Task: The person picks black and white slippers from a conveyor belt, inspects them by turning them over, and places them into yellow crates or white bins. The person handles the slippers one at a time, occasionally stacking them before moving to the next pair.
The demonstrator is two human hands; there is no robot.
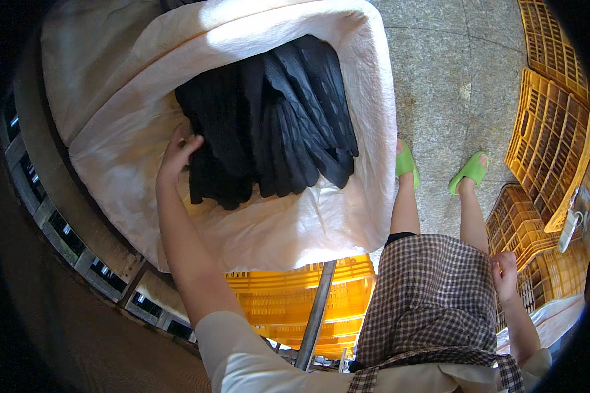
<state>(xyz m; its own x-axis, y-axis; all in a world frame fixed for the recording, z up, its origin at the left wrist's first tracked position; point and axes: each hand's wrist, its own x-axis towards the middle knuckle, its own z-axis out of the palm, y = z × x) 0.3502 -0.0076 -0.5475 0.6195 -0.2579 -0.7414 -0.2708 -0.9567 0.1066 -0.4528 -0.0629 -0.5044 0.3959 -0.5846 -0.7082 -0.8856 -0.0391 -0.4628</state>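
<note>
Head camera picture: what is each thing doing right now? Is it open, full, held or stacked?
White sack: open, lining a crate, holding black pieces.
Black ridged pieces: piled inside the sack.
Left hand: reaching in, touching the black pieces.
Right hand: empty, loosely curled by the checked skirt.
Yellow crates: stacked, empty.

top: short cream sleeves (233, 347), arms bare from there to the fingers | skirt (432, 295): brown-white check, knee length, black hem under | feet: green slides (469, 171) | hands bare, no gloves
</note>
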